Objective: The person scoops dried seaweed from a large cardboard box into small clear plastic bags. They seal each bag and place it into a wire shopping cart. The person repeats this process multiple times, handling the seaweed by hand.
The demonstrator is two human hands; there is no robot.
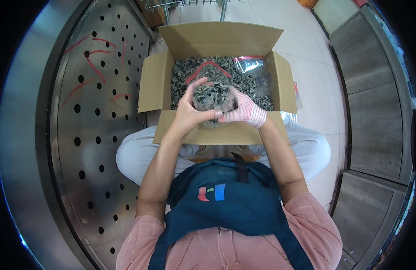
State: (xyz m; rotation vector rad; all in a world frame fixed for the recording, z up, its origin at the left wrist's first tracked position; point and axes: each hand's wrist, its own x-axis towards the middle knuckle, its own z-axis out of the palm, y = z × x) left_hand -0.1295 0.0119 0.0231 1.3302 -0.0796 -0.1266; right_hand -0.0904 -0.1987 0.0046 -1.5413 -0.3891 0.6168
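Between my two hands is a clear plastic bag of dried, dark grey-green leaf-like pieces (213, 96), held over the near side of an open cardboard box (225, 133). My bare left hand (194, 104) curves round its left side, thumb across the front. On the right side, my right hand (243, 108), in a pink-and-white striped glove with bare fingertips, presses against the bag; the thumbs nearly meet. Loose dried pieces (184, 74) of the same look fill the box. A clear zip bag with a red top strip (250, 64) lies on them at the back right.
A perforated steel panel (90, 125) stands close on the left. Grey wood-look cabinet doors (376, 125) line the right. Pale floor tiles (312, 77) show beyond the box, and a wire rack (184, 4) stands at the top. The box's flaps are folded outwards.
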